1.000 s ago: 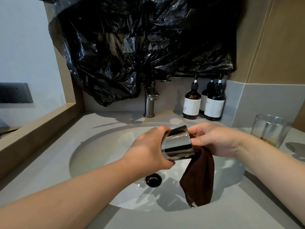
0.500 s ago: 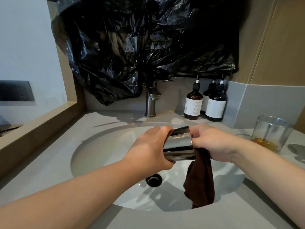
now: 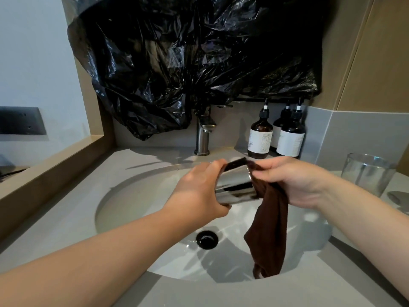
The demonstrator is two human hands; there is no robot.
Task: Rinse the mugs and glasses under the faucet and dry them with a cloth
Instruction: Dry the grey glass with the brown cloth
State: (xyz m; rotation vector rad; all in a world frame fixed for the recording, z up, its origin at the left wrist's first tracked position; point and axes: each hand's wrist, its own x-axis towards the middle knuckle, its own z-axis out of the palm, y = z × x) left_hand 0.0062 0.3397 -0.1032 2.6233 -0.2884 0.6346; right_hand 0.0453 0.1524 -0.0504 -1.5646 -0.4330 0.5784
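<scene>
Head view has your left hand (image 3: 197,193) wrapped round the shiny metal mug (image 3: 235,185), held on its side over the sink (image 3: 132,196). Your right hand (image 3: 294,180) pinches the brown cloth (image 3: 269,229) at the mug's rim. Polished and likely wet — probably slippery — so grip the body firmly; the cloth is soft, bunch it inside.

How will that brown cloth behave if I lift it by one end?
Likely floppy: the brown cloth hangs limp in folds from the right hand. Probably light, since it dangles from that one grip. Its matte surface looks unlikely to slip, unlike the shiny cup in the left hand.
</scene>
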